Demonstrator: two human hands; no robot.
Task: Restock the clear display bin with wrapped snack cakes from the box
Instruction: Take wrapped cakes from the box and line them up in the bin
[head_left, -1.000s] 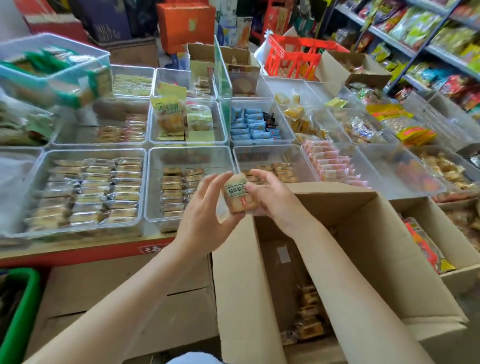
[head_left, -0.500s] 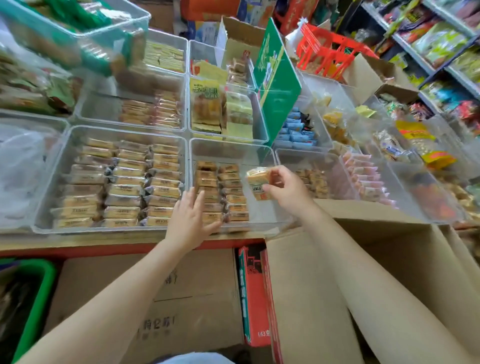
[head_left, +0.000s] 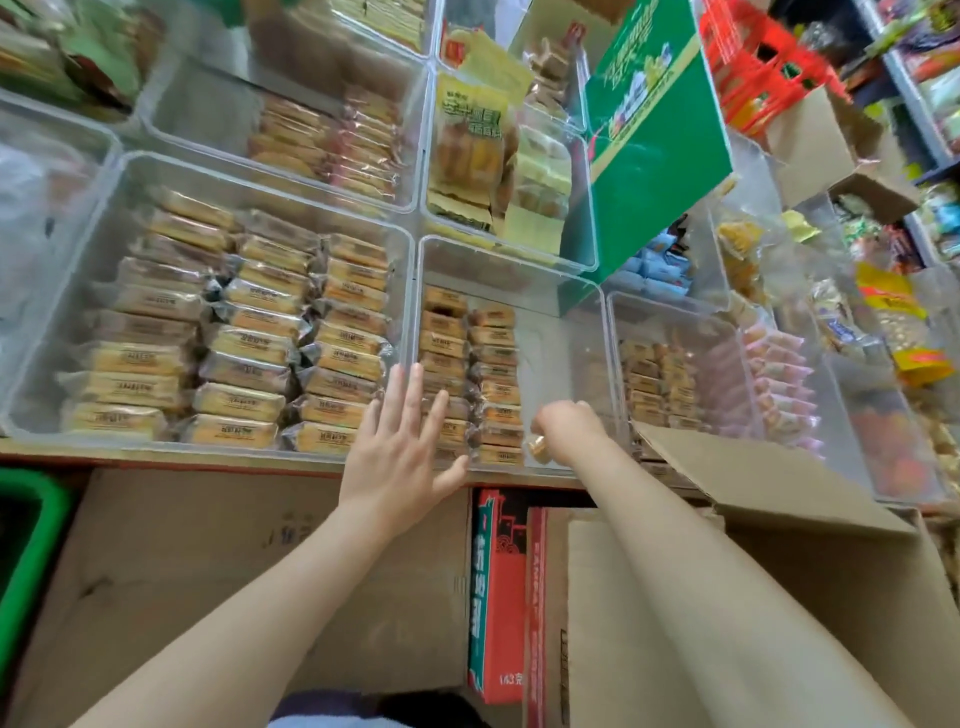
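Note:
A clear display bin (head_left: 563, 291) in the front row holds two columns of wrapped snack cakes (head_left: 470, 364) along its left side. My right hand (head_left: 569, 428) reaches down inside the bin's near right part and grips a wrapped snack cake (head_left: 537, 446) low against the front wall. My left hand (head_left: 402, 449) lies flat with straight fingers against the bin's front left corner. The cardboard box (head_left: 769, 483) stands at the lower right with its flap raised; its inside is out of sight.
A larger clear bin (head_left: 249, 176) of wrapped cakes sits to the left, more bins behind and to the right. A green carton (head_left: 654, 135) leans over the back of the display bin. Brown cartons (head_left: 208, 571) and a red box (head_left: 496, 597) stand below the shelf edge.
My right hand has carried the cake from above the bin down to its front right part. My left hand has moved right onto the bin's front corner. The view has tilted closer to the bins.

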